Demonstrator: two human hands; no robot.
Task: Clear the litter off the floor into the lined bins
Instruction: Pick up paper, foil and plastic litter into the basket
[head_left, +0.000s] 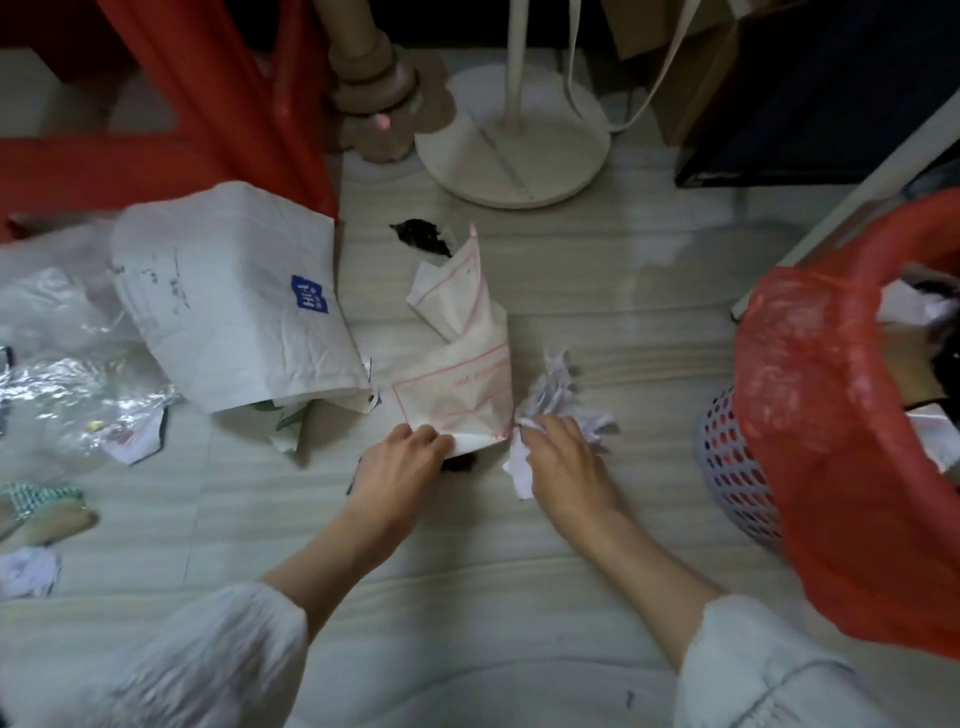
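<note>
Your left hand (402, 460) pinches the near edge of the white paper bag with red lines (457, 374), fingers curled over the fold, while your right hand (558, 457) closes round a crumpled white paper wad (556, 410) just beside that bag — both hands are grasping litter, neither piece is off the floor yet. Something dark peeks out from under the bag's near edge, and a dark scrap (423, 239) lies just past its far tip; what either is, you can't tell from here. To your right stands the perforated basket (737, 467) with its red liner (831, 415) draped over the rim, and paper already shows inside it, so some of the job looks done. Plenty is left, though. On your left a large white bag with a blue logo (228, 301) lies on its side with green-printed scraps (285, 421) poking out beneath it; beyond that sits a heap of clear plastic wrap (67, 374), and nearer you a patterned green piece (41, 509) and another small white wad (28, 569). By my reading you're partway through — the two pieces in hand are the nearest to the bin, and the whole left side is untouched. Only one lined bin is in view here.
</note>
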